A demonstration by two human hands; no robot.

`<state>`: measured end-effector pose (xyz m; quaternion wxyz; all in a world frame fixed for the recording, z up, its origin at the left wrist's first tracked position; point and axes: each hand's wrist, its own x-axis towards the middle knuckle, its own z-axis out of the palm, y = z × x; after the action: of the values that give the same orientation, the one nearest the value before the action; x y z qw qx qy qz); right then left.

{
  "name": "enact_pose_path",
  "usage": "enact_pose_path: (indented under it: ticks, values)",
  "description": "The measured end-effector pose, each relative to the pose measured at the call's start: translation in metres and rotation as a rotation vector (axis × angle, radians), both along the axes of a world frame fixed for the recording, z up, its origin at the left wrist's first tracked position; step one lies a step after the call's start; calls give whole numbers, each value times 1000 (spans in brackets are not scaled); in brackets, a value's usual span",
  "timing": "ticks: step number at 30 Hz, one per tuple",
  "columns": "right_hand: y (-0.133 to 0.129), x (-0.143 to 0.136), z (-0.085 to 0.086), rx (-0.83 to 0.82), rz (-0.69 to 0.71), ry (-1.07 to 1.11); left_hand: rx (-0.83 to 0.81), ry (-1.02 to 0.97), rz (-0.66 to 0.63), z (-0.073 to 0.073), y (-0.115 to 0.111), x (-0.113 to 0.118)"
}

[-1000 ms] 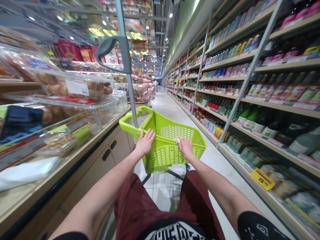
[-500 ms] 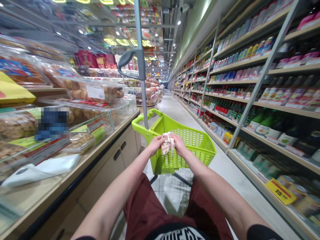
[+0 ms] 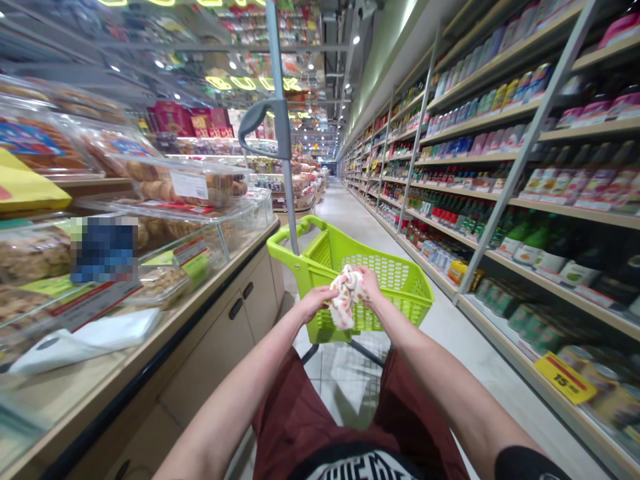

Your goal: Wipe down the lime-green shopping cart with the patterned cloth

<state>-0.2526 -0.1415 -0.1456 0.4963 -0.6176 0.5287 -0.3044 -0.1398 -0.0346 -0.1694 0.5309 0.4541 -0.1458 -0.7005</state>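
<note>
A crumpled white cloth (image 3: 344, 308) with small pinkish spots is bunched between my two hands, over the near side of the green shopping basket (image 3: 295, 275). My left hand (image 3: 318, 301) pinches its left edge. My right hand (image 3: 368, 284) has its fingers closed round the upper right part, with some fingertips hidden by the folds. The lower end of the cloth hangs loose. Behind it, the basket's perforated wall shows, and a tall grey pole with a hooked grey handle (image 3: 260, 130) rises on its left.
On the left, a wooden counter (image 3: 200, 347) carries clear boxes of baked goods (image 3: 180, 183) and a white plastic bag (image 3: 90, 339). Shelves of bottles and cans (image 3: 535, 247) line the right, with a yellow price tag (image 3: 565, 377) low down. A tiled aisle (image 3: 345, 213) runs ahead.
The cloth is fuller and more spread out than before. My right hand has moved slightly up and right, my left slightly down and right.
</note>
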Motion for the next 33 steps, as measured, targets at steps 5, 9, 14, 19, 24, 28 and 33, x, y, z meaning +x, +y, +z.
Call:
enact_pose_path:
  ticks: [5,9,14,19,24,28,33]
  values:
    - [23,10,24,-262,185,185,130,38,364,0,-6,-1]
    - [61,11,18,-622,617,416,98,143,439,8,-6,-3]
    - [54,6,-6,-650,672,379,-54,278,223,14,3,10]
    - [11,48,-16,-720,319,398,-63,-922,209,8,-12,54]
    - [9,75,-38,-666,531,668,-204,-1824,-264,-8,-13,80]
    - [5,13,-43,-661,568,804,-170,-1977,-361,-19,-3,79]
    - [-12,-62,-32,-597,375,961,-253,-2029,-355,-18,-10,66]
